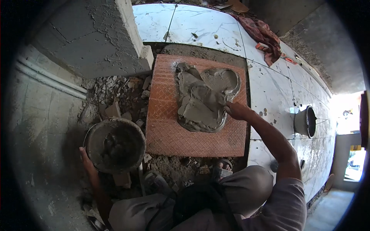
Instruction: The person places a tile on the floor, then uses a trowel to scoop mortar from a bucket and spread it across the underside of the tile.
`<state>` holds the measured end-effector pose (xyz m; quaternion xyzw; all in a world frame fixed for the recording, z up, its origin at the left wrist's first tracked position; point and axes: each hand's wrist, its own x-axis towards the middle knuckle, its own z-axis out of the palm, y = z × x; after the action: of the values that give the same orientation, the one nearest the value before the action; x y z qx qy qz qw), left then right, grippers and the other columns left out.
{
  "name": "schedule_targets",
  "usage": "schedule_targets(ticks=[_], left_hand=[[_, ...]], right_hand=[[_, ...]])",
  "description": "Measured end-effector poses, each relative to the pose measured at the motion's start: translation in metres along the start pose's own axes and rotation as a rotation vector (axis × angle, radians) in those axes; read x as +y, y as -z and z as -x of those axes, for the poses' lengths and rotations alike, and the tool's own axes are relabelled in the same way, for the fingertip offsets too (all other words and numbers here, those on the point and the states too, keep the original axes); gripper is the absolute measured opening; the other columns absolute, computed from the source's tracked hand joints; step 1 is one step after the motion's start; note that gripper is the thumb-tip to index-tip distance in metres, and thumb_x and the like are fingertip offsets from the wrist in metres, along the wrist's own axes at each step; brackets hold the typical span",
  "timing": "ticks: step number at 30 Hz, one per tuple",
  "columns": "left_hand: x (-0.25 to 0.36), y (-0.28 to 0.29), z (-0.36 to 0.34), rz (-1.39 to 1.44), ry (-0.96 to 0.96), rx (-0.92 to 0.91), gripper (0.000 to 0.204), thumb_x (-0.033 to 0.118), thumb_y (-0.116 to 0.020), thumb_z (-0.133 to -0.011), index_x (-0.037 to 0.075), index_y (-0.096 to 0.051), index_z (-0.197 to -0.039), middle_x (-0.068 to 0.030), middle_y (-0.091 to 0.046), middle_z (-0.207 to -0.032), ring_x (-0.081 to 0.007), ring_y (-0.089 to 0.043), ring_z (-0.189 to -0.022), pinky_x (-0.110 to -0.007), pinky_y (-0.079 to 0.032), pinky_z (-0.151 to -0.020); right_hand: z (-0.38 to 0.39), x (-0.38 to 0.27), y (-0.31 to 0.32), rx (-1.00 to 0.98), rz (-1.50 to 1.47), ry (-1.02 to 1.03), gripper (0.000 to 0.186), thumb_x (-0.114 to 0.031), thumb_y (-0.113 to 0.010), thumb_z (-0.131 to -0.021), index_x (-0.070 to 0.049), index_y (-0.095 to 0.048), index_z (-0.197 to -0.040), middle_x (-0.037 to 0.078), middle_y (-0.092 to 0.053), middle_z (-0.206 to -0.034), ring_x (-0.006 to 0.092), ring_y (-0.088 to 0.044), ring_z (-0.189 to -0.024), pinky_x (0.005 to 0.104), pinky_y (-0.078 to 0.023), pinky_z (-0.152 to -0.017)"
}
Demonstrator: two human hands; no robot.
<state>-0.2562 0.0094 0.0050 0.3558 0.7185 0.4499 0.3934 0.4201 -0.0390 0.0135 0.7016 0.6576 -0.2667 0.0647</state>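
Mortar (204,102) is lying heaped on the orange tile (165,127) just left of my right hand (236,110), which is pressing flat-fingered into it, while my left hand (88,161) is cupping the bucket (115,144) rim.

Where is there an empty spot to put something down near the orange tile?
The orange tile is bare along its left and bottom edges, around the grey mortar. The white marble floor between tile and small bucket is open. Crowded: the rubble by the mortar pan.
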Motion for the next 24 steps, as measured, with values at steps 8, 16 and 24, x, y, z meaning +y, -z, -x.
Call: schedule_targets(ticks=[8, 16, 24], left_hand=[[0.02, -0.009, 0.016, 0.062, 0.036, 0.037, 0.067, 0.053, -0.041, -0.091, -0.006, -0.047, -0.121, -0.017, -0.051, -0.119, -0.0236, -0.05, -0.107, -0.033, -0.038, -0.093], [0.002, -0.002, 0.003, 0.064, 0.029, 0.015, 0.066, 0.051, -0.043, -0.091, -0.007, -0.048, -0.122, -0.0171, -0.052, -0.119, -0.0232, -0.051, -0.106, -0.033, -0.039, -0.092], [0.022, -0.007, 0.017, 0.008, 0.031, 0.141, 0.064, 0.05, -0.044, -0.091, -0.007, -0.05, -0.118, -0.0154, -0.054, -0.114, -0.0225, -0.051, -0.103, -0.032, -0.04, -0.09]], right_hand=[[-0.004, -0.037, 0.028, -0.359, -0.246, -0.027, 0.036, -0.032, -0.038, -0.092, -0.002, -0.049, -0.107, 0.023, -0.058, -0.079, 0.0404, -0.061, -0.071, 0.0496, -0.048, -0.066], [-0.007, -0.003, 0.025, 0.131, 0.157, -0.061, 0.038, -0.036, -0.043, -0.09, -0.001, -0.05, -0.105, 0.029, -0.059, -0.082, 0.0445, -0.059, -0.074, 0.0517, -0.045, -0.067], [-0.011, -0.027, 0.013, -0.104, -0.826, -0.319, 0.038, -0.041, -0.042, -0.086, -0.004, -0.048, -0.09, 0.005, -0.045, -0.06, 0.0167, -0.047, -0.042, 0.0315, -0.04, -0.037]])
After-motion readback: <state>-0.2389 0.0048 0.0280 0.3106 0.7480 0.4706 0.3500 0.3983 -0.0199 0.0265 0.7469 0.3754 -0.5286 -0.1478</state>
